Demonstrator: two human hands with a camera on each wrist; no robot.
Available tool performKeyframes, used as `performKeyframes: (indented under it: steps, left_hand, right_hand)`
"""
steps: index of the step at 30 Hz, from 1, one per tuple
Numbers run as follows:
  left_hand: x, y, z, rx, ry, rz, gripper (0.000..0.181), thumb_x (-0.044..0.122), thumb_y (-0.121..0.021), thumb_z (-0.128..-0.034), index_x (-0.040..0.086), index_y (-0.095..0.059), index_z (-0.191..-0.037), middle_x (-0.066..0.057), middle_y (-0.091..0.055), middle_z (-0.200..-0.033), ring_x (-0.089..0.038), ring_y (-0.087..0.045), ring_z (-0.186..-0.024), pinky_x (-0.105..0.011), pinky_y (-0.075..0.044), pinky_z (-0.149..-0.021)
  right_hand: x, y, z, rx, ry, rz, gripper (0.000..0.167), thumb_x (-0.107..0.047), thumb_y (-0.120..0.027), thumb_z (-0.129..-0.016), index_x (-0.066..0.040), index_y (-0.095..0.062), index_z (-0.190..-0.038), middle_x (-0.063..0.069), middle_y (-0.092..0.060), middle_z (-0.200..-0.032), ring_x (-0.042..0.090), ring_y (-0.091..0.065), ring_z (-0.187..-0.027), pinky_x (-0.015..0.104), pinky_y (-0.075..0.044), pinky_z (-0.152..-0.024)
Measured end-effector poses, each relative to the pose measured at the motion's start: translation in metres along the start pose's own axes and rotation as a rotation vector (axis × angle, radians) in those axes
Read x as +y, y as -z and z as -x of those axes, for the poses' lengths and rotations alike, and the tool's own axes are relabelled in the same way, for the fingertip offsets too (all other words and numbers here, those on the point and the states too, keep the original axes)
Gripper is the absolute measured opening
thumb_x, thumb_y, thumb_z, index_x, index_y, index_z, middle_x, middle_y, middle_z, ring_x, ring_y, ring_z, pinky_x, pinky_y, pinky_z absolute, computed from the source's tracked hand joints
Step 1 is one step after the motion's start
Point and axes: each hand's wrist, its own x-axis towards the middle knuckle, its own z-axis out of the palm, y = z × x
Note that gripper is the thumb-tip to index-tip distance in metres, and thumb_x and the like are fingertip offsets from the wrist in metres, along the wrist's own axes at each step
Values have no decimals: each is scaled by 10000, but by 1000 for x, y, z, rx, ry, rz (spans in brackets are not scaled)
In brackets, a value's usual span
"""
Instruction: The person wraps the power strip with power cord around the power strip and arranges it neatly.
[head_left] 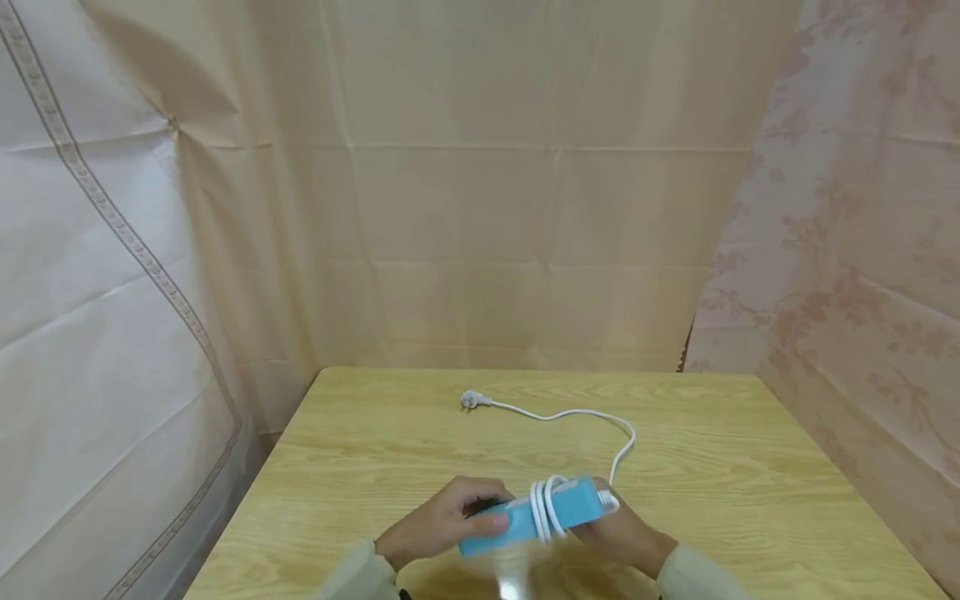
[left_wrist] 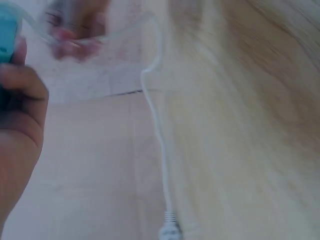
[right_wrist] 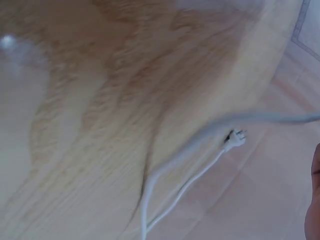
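I'm seeing the left-hand grip (head_left: 438, 523) holding one end of a light-blue power strip (head_left: 519, 526), its thumb pressing on the face turned toward me. The strip is staying within the near part of the worktop (head_left: 360, 467), tilting so that its right end is sitting higher in the head view. White loops of cord (head_left: 537, 512) are wrapping round its middle.

I'm finding the right-hand grip (head_left: 621, 531) at the strip's other end; the left wrist camera is giving me its blurred fingertips, which are pinching the white cord (head_left: 632, 433). Beyond the hand, the cord is curving across the worktop to a white plug (head_left: 471, 400), which is lying near the far edge with its prongs showing. The right wrist camera is giving me only a sliver of that hand.

I'm also seeing pale sleeves (head_left: 360, 573) on both arms, beige cloth (head_left: 517, 200) hanging behind the worktop, and flower-patterned cloth (head_left: 862, 333) hanging along the right side.
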Motion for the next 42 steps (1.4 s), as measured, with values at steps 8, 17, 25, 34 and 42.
performKeyframes:
  steps: [8,17,25,34,42]
  left_hand:
    - [3,-1,-6,-121,-26,-103,188,201,-643,-1033,64,-734,-1124,99,-600,-905,8,-519,-764,-179,-448,-685]
    - [0,-2,-6,-150,-89,-94,138,163,-676,-1001,55,-752,-1040,57,-648,-859,25,-521,-724,-172,-453,-647]
    - [0,-8,-9,-249,-47,-437,188,292,-718,-974,112,-774,-972,200,-653,-855,133,-513,-689,-131,-478,-615]
    - [1,-5,-11,-216,-16,-692,334,469,-675,-970,193,-695,-782,233,-465,-642,135,-333,-520,-105,-329,-472]
    - [-1,-3,-8,-107,69,-820,442,572,-692,-908,251,-551,-639,226,-315,-532,79,-205,-445,-152,-199,-398]
  right_hand:
    - [3,-3,-8,-74,101,32,259,-51,-783,-852,-130,-752,-1097,-43,-752,-1000,44,-695,-879,197,-550,-762]
    - [-3,-2,-18,-103,231,199,165,-127,-733,-939,-181,-754,-1093,-128,-726,-967,-62,-527,-762,56,-421,-684]
    - [-2,-9,-17,-162,224,331,131,-110,-808,-885,-168,-788,-1001,-168,-724,-923,-81,-489,-735,18,-394,-664]
    - [1,-9,-19,-107,314,501,60,-212,-807,-885,-197,-764,-924,-160,-706,-848,-59,-454,-684,1,-334,-621]
    - [-1,-11,-25,-112,297,581,59,-257,-790,-909,-220,-744,-909,-173,-632,-816,-37,-447,-699,34,-354,-610]
